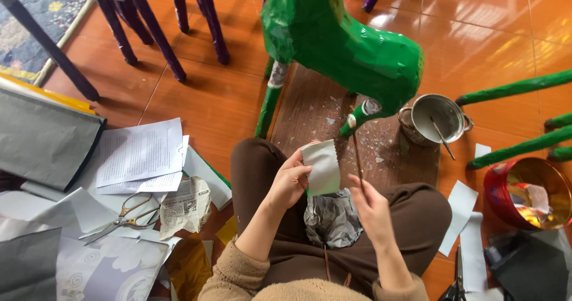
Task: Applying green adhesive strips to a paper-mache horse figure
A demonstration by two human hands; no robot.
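I sit cross-legged on the floor. My left hand [290, 180] holds a small pale grey piece of paper [322, 167] upright in front of me. My right hand [369, 204] grips a thin brown stick or brush [357, 153] whose tip points up toward the leg of a green paper-covered animal figure [345, 45]. Crumpled silver-grey paper [332, 218] lies in my lap between my knees. The figure stands on a brown cardboard sheet [310, 107] just beyond my legs.
A metal pot [438, 119] with a stick in it sits right of the figure. A red round tin [527, 192] and green rods [512, 89] lie far right. Scissors [122, 219], printed sheets [140, 155] and grey paper [42, 137] cover the floor left. Purple chair legs [149, 24] stand behind.
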